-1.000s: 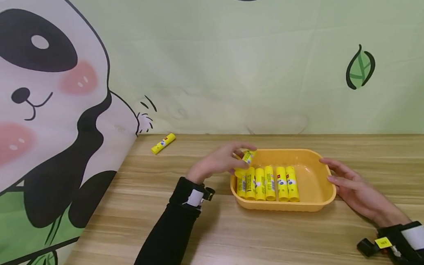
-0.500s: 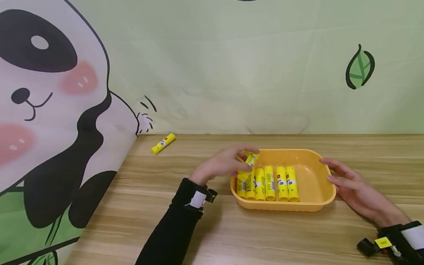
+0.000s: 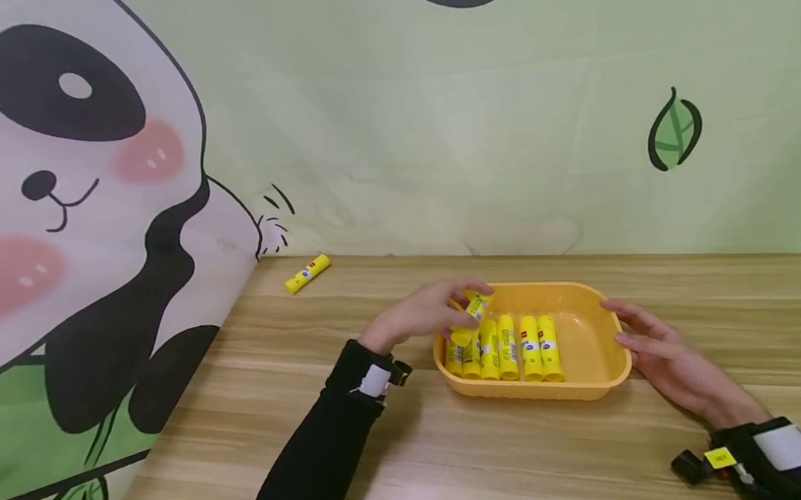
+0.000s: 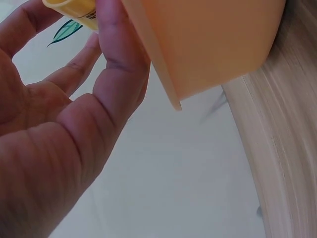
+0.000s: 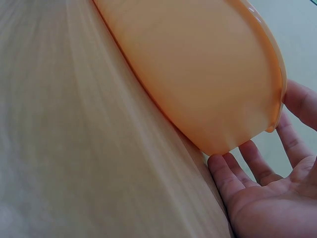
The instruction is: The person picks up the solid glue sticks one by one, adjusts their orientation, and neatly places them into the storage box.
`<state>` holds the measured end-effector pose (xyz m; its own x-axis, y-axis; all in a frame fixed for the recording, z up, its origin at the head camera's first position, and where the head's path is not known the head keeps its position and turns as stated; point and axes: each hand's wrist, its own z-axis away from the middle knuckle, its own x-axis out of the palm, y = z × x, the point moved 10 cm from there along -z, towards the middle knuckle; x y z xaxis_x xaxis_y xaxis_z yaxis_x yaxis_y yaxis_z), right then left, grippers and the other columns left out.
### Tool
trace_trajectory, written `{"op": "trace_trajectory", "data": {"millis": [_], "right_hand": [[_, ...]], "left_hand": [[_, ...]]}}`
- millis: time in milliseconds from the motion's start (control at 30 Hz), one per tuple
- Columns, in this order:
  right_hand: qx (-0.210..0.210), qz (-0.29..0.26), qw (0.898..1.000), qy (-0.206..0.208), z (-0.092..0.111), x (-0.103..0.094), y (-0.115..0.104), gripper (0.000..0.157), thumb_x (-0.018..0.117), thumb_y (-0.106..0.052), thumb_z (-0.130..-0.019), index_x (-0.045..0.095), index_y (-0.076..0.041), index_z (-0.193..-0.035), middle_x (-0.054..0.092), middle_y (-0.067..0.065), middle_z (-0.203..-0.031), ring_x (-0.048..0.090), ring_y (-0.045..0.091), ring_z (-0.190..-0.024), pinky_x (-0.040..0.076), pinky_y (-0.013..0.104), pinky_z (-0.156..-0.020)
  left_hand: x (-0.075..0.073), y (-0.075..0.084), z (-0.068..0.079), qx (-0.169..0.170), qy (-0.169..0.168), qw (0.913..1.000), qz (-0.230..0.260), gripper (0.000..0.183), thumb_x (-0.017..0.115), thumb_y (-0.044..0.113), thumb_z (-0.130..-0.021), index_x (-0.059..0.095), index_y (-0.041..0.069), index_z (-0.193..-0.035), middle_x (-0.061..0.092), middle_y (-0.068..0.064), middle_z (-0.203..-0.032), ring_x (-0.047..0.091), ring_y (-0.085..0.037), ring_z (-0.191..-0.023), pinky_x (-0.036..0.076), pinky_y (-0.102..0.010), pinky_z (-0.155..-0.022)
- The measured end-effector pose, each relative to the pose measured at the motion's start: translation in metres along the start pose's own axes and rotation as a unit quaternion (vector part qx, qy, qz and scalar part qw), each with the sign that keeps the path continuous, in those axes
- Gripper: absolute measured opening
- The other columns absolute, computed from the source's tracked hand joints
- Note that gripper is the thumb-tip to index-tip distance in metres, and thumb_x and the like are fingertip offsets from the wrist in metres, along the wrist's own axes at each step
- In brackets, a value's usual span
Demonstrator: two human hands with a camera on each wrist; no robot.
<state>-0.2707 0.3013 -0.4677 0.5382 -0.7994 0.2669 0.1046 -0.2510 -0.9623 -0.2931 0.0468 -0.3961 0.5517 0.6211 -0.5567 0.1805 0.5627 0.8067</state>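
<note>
My left hand holds a yellow glue stick at a tilt over the left end of the orange tray. Below it, several yellow glue sticks lie side by side in the tray; the leftmost are partly hidden by the held stick. In the left wrist view, the end of the held glue stick shows between thumb and fingers, beside the tray's wall. My right hand touches the tray's right end, thumb and a finger at the rim. Its other fingertips meet the outer wall in the right wrist view.
One more glue stick lies on the wooden table at the back left, near the wall. Behind the table hangs a pale green backdrop with a panda and leaves printed on it.
My left hand has shifted slightly to the right with the glue stick, which now sits a little lower over the tray. The right hand stays at the tray's end.
</note>
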Motion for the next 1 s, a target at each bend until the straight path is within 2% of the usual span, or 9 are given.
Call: {"op": "trace_trajectory", "data": {"millis": [233,367,533,767,1000], "right_hand": [[0.005,0.001,1.0,0.003,-0.002,0.001,0.003,0.048,0.037,-0.004,-0.103,0.029,-0.011,-0.149,0.02,0.002,-0.147,0.047,0.01,-0.123,0.046,0.026,-0.094],[0.001,0.006,1.0,0.01,0.0,-0.002,0.0,0.047,0.038,-0.004,-0.103,0.03,-0.01,-0.149,0.021,0.003,-0.146,0.048,0.011,-0.122,0.047,0.026,-0.093],[0.0,0.006,1.0,0.009,0.001,-0.004,-0.001,0.046,0.037,-0.004,-0.103,0.031,-0.01,-0.149,0.021,0.003,-0.146,0.049,0.012,-0.121,0.048,0.026,-0.092],[0.003,0.007,1.0,0.013,0.0,-0.006,0.001,0.048,0.039,-0.005,-0.103,0.028,-0.008,-0.149,0.018,0.005,-0.149,0.046,0.012,-0.124,0.046,0.026,-0.095],[0.006,0.007,1.0,0.023,0.0,-0.008,0.001,0.048,0.041,-0.006,-0.102,0.029,-0.008,-0.149,0.017,0.006,-0.149,0.045,0.012,-0.125,0.046,0.025,-0.095]], "left_hand": [[-0.001,-0.007,0.006,-0.018,0.003,0.9998,0.001,0.049,0.067,0.016,-0.089,0.053,0.019,-0.136,0.053,-0.007,-0.12,0.055,-0.022,-0.097,0.054,-0.034,-0.071],[-0.003,0.0,0.005,-0.01,0.004,0.9999,-0.006,0.048,0.066,0.015,-0.09,0.053,0.02,-0.136,0.053,-0.008,-0.121,0.057,-0.023,-0.092,0.054,-0.036,-0.07],[-0.004,0.01,0.004,-0.012,-0.003,0.9997,-0.021,0.046,0.065,0.016,-0.09,0.055,0.025,-0.133,0.053,-0.007,-0.123,0.056,-0.022,-0.094,0.053,-0.033,-0.07],[-0.002,0.02,0.006,-0.023,-0.017,0.9988,-0.04,0.046,0.064,0.013,-0.09,0.053,0.022,-0.134,0.052,-0.008,-0.122,0.054,-0.023,-0.097,0.054,-0.031,-0.067],[0.002,0.028,0.001,-0.024,-0.027,0.9964,-0.077,0.045,0.064,0.013,-0.09,0.054,0.024,-0.133,0.053,-0.008,-0.116,0.057,-0.021,-0.087,0.053,-0.032,-0.066]]}}
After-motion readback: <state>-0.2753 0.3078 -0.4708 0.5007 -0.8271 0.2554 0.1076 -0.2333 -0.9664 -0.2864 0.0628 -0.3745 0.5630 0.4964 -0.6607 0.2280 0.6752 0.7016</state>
